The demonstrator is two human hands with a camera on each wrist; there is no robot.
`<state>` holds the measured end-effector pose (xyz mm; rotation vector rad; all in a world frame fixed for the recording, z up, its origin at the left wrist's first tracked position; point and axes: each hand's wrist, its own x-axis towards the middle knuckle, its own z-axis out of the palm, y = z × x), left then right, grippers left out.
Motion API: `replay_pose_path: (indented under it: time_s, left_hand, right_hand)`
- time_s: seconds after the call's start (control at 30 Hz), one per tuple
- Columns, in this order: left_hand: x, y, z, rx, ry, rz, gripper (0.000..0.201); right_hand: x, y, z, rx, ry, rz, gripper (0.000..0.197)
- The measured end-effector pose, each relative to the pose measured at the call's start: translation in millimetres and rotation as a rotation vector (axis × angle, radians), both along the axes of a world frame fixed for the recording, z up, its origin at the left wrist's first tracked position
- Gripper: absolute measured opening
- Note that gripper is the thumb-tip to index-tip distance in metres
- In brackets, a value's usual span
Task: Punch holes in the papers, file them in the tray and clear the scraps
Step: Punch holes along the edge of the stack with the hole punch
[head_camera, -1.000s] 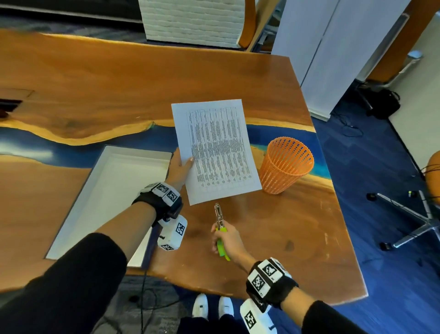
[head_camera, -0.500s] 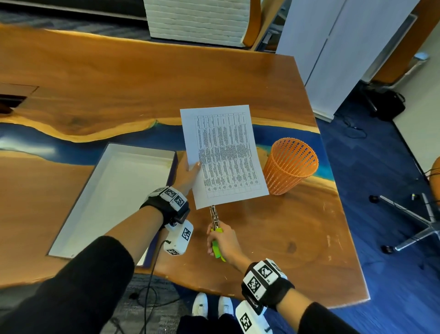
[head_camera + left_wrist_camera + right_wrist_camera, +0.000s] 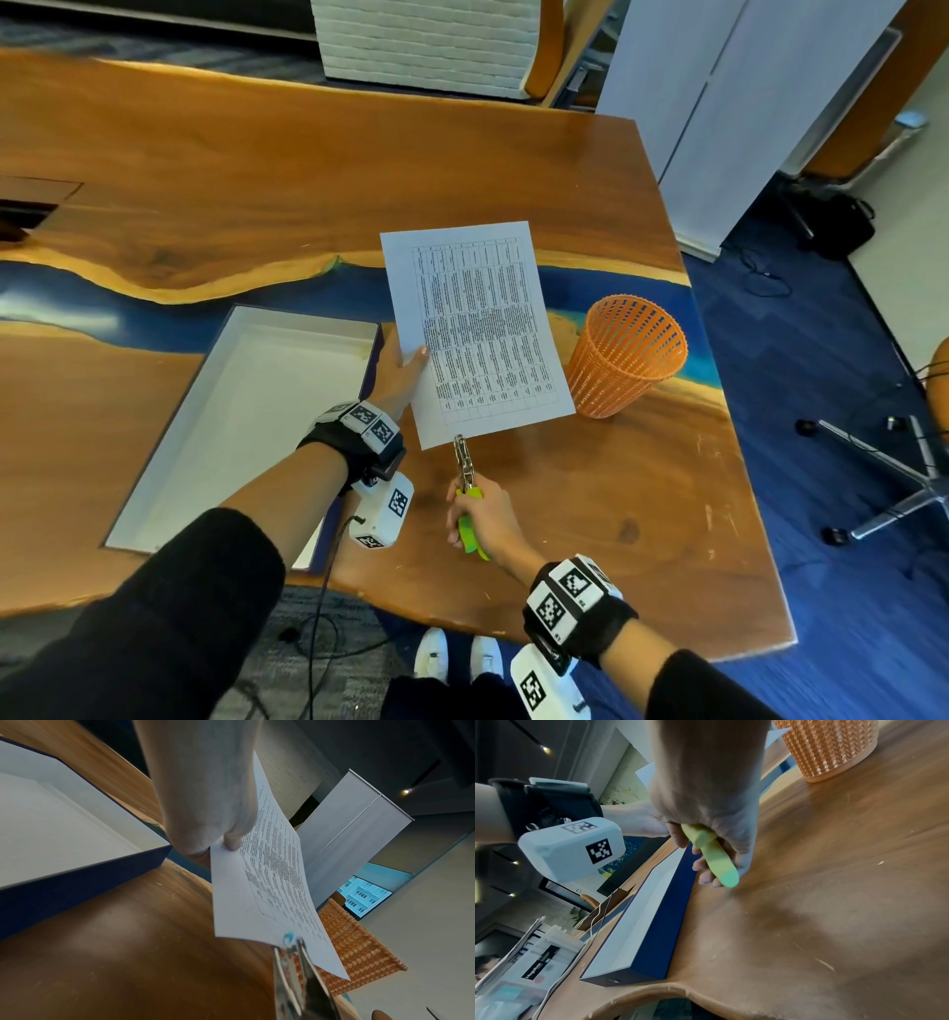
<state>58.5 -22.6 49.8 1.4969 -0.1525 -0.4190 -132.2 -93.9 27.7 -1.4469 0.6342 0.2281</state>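
Note:
My left hand pinches the left edge of a printed sheet of paper, held above the table; the thumb lies on top in the left wrist view. My right hand grips the green handles of a metal hole punch, squeezed together in the right wrist view. The punch's metal head sits on the sheet's near edge. The white tray with dark blue sides lies empty at the left.
An orange mesh bin stands on the table to the right of the paper. The wooden table has a blue resin band. Its right edge drops to blue carpet with a chair base. A cable hangs at the near edge.
The hole punch has moved forward until its head meets the sheet's near edge. My left hand has kept holding the paper, which shifted slightly right.

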Motion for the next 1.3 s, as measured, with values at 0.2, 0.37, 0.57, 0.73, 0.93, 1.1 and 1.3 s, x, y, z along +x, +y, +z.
replay_pose_path:
  time_s: [0.2,0.37,0.57,0.73,0.93,1.1,1.3]
  left_hand:
    - [-8,0,-1,-0.021,0.008,-0.050,0.050]
    - [-9,1,2,-0.025,0.014,-0.060,0.052]
    - [-11,1,1,-0.036,0.034,-0.068,0.059]
    - [-12,2,-2,-0.006,0.040,-0.073,0.050]
    - [-12,1,-6,0.005,0.036,-0.059,0.047]
    - [-12,-2,-9,-0.007,0.027,-0.053,0.046]
    - [-10,-6,-10,-0.020,0.033,-0.057,0.047]
  right_hand:
    - [5,4,3,-0.056,0.022,0.017,0.010]
    - [5,5,4,-0.113,0.042,0.033,0.019]
    - [4,6,4,-0.166,0.058,0.057,0.020]
    - [4,6,3,-0.185,0.087,0.050,0.021]
    - [4,7,2,-0.187,0.103,0.057,0.023]
    - [5,8,-2,-0.215,0.113,0.029,0.020]
    - [7,7,-10,-0.251,0.136,0.048,0.012]
